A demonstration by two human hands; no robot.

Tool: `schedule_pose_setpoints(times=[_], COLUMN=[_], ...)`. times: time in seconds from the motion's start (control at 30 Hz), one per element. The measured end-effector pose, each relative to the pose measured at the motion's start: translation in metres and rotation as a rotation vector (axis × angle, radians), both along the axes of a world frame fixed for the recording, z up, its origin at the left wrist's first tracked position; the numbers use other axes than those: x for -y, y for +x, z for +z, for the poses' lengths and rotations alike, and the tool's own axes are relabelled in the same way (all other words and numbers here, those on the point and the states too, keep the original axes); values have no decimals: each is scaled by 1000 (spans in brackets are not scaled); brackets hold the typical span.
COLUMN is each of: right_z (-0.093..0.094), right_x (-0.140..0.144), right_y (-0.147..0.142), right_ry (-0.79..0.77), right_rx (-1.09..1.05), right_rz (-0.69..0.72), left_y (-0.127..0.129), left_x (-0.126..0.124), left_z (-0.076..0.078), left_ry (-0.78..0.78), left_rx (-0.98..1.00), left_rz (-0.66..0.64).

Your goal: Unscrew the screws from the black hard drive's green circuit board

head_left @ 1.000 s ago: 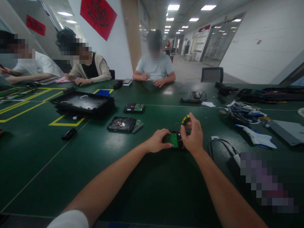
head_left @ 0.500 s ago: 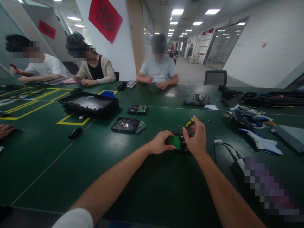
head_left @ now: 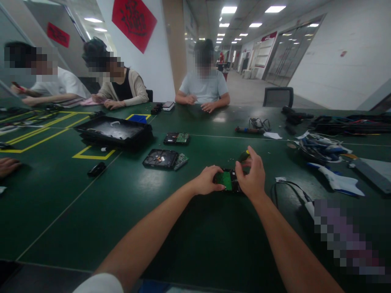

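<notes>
My left hand (head_left: 206,181) at frame centre, fingers curled onto the left edge of a hard drive (head_left: 227,180) with green circuit board up, lying on the green table (head_left: 195,228), my right hand (head_left: 253,176) pinching a yellow-handled screwdriver (head_left: 244,155) above its right side, opened hard drive (head_left: 161,158) further left

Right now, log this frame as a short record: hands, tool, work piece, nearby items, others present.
left hand: steadies the hard drive, green board up
right hand: holds a screwdriver with a yellow-black handle over the drive
surface: green table
nearby: opened drive, another drive, black tray, cable
others: three people seated across the table, one hand at the left edge
</notes>
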State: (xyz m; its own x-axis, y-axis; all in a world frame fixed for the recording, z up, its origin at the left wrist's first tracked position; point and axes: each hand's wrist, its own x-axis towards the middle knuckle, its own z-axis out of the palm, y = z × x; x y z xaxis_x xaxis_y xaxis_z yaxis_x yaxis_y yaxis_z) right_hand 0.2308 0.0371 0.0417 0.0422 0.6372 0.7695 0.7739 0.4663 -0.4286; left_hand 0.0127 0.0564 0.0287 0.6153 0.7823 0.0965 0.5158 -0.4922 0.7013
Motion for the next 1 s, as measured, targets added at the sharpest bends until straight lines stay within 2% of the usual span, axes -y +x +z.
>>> schedule_pose_setpoints(times=[0.23, 0.37, 0.77, 1.0], right_z=[3, 8, 7, 9], right_x=[3, 5, 3, 5], right_y=[-1, -3, -3, -5], right_ry=[15, 20, -3, -4], right_rx=[2, 15, -7, 22], right_rz=[-34, -2, 32, 41], left_y=[-4, -4, -6, -5], left_x=[1, -2, 0, -2], left_z=[-6, -10, -8, -12], left_ry=[28, 22, 8, -10], left_rx=[51, 48, 59, 73], left_rz=[-26, -25, -13, 0])
